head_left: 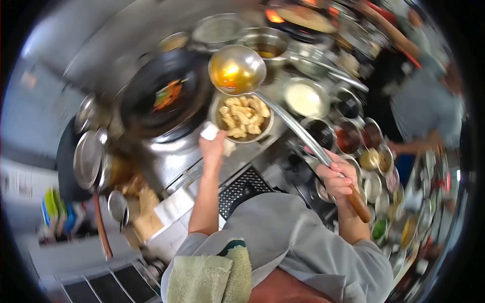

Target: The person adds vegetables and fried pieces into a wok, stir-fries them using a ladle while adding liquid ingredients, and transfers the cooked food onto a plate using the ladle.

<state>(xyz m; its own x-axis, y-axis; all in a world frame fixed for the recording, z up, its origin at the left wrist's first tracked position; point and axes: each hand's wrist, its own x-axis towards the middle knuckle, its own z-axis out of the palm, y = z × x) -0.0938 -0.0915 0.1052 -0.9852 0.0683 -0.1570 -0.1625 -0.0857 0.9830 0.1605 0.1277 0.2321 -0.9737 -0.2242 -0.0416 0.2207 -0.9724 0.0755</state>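
Observation:
My right hand (pixel 339 178) is wrapped round the wooden-ended handle of a long metal ladle (pixel 289 120). The ladle's bowl, with golden liquid in it, is above the far rim of a metal bowl (pixel 217 117) of pale yellow, fried-looking pieces (pixel 244 115). My left hand (pixel 213 145) is closed on a small white cloth-like thing (pixel 208 132), close to that bowl's left side; blur hides whether they touch. To the left sits a black wok (pixel 137 108) with orange and green vegetable strips (pixel 168 96) inside.
A flaming wok (pixel 298 20) burns at the top. Several sauce containers (pixel 348 136) line the right, beside a pot of white liquid (pixel 305 99). Another person (pixel 422 106) works at far right. Strainers (pixel 87 159) hang left; a black perforated mat (pixel 246 188) lies in front of me.

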